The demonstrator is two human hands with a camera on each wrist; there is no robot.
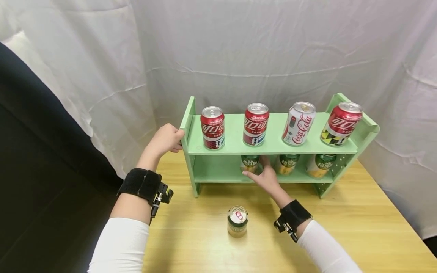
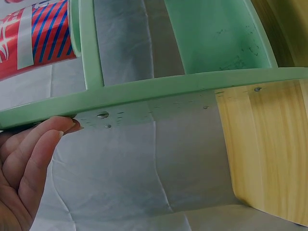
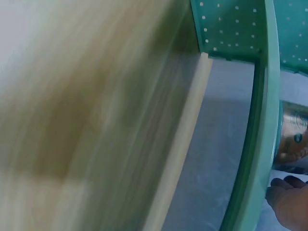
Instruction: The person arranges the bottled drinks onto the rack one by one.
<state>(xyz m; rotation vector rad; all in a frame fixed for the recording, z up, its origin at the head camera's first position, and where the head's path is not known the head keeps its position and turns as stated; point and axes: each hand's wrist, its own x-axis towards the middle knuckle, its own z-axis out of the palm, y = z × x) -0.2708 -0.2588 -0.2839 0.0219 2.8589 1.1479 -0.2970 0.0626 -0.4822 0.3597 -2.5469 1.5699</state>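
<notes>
My left hand (image 1: 165, 139) holds the front edge of the left side panel of a green two-tier shelf (image 1: 235, 117); in the left wrist view its curled fingers (image 2: 41, 149) lie against the panel. On the lower tier, my right hand (image 1: 267, 177) grips a green-and-gold drink can (image 1: 249, 162), thumb across its front and the other fingers partly hidden at its right side. Two similar cans stand to the right, a nearer one (image 1: 286, 163) and one by the right panel (image 1: 319, 165). Another gold-and-green can (image 1: 237, 223) stands upright on the table before the shelf.
Along the upper tier stand red Coca-Cola cans, one at the left (image 1: 213, 128), one mid-left (image 1: 256, 125) and one at the right (image 1: 341, 124), with a white Coca-Cola can (image 1: 299, 124) among them. Grey-white cloth (image 1: 252, 49) hangs behind the wooden table (image 1: 372, 223).
</notes>
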